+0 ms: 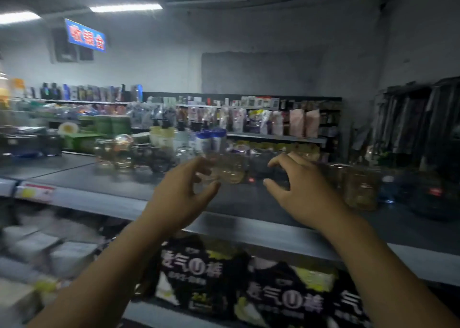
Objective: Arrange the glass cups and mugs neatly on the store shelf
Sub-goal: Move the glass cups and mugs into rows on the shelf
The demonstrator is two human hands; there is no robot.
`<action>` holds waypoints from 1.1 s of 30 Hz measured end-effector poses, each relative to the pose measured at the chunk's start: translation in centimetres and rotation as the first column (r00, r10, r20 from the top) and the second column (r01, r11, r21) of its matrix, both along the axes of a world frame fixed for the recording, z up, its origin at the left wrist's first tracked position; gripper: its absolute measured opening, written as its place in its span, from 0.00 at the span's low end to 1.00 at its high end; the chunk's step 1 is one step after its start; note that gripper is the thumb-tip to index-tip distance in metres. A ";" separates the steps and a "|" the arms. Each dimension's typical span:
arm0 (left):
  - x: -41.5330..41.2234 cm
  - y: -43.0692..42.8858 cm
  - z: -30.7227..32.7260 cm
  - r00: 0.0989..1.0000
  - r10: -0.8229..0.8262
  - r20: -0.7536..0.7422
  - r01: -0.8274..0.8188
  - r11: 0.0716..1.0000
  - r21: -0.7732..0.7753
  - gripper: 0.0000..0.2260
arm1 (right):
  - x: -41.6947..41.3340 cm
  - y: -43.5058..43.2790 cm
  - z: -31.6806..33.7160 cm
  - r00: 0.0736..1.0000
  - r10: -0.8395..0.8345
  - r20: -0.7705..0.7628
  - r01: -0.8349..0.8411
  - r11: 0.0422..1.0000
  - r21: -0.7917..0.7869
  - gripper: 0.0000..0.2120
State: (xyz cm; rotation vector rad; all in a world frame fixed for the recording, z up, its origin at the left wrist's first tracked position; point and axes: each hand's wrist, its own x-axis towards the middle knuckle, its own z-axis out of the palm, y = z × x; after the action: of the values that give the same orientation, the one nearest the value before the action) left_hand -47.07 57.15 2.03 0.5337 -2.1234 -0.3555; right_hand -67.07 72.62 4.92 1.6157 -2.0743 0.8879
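The frame is blurred by motion. On the dark grey store shelf (104, 178) a clear glass cup (231, 171) stands in the middle. My left hand (184, 193) is curved in a C shape at the cup's left side, and the blur hides whether it grips it. My right hand (301, 188) curls thumb and fingers round a dark glass cup (277, 176) just right of the clear one. Two clear glass jars (112, 153) stand further left, and dark mugs (154, 158) stand behind. Several amber-tinted glasses (358, 186) crowd the shelf on the right.
Dark packaged goods (224, 273) fill the shelf below, under the front edge with a price tag (34, 192). Pump bottles (164, 135) and pouches fill the shelves behind. Black pots (22, 143) sit at far left. Dark garments (410, 123) hang at right.
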 end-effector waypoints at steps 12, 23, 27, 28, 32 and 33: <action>28.3 -15.6 -1.8 0.939 0.335 -0.075 -0.325 0.938 0.125 0.18 | 27.0 -24.7 -1.5 0.923 0.377 0.077 -0.378 0.926 0.003 0.17; 48.2 -35.8 -2.7 0.811 0.582 0.061 -0.585 0.803 0.114 0.12 | 45.8 -51.4 -3.2 0.796 0.595 0.115 -0.599 0.801 0.001 0.19; 53.5 -43.0 -2.1 0.779 0.617 0.113 -0.626 0.773 0.103 0.13 | 51.3 -60.3 -3.0 0.785 0.592 0.181 -0.602 0.799 -0.002 0.20; 54.7 -44.6 -2.0 0.775 0.621 0.116 -0.631 0.769 0.102 0.13 | 52.5 -62.3 -3.0 0.785 0.591 0.186 -0.601 0.799 -0.005 0.19; 58.3 -50.7 -2.0 0.775 0.626 0.092 -0.632 0.764 0.130 0.14 | 56.4 -68.5 -3.2 0.803 0.566 0.189 -0.579 0.815 0.018 0.18; 59.0 -52.2 -2.1 0.780 0.620 0.080 -0.625 0.768 0.142 0.13 | 57.1 -69.9 -3.3 0.812 0.555 0.183 -0.566 0.824 0.012 0.18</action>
State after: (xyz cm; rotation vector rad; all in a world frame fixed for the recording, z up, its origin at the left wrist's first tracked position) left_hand 11.95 4.93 -0.12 1.3039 -1.8134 -0.1326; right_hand -9.97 2.76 1.63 2.3270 -1.7500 1.1882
